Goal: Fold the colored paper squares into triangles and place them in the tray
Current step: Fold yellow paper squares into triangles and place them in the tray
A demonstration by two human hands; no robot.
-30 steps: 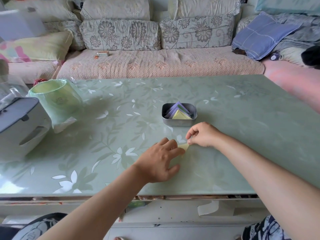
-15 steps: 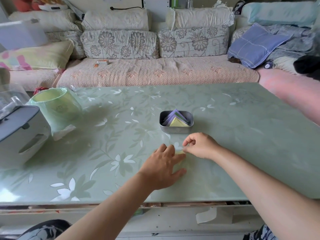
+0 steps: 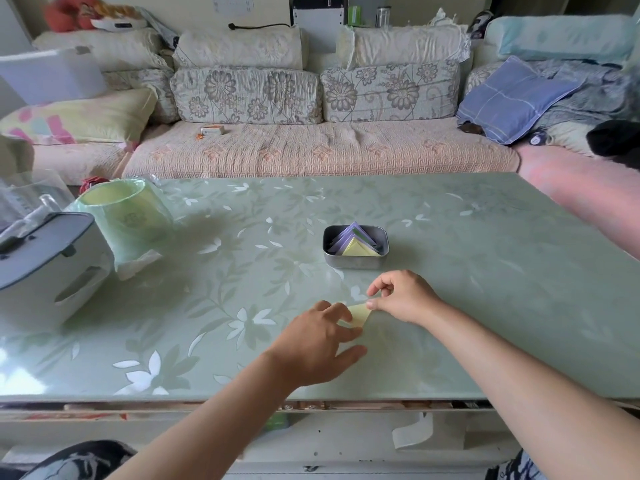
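Wide open glass on the right half of the table [image 3: 502, 271], nothing standing there from the near edge to the sofa side. Straight ahead, the metal tray [image 3: 355, 261] sits just beyond the right hand [image 3: 403, 297], a short bare strip between them. The left hand [image 3: 320, 344] lies low near the front edge, with the yellow paper [image 3: 358, 312] between the two hands. Over on the left it's crowded: a green bin [image 3: 128, 220] with a plastic liner, and a white appliance [image 3: 45, 271] touching or just beside it, hard to tell. The middle stretch between bin and tray is bare.
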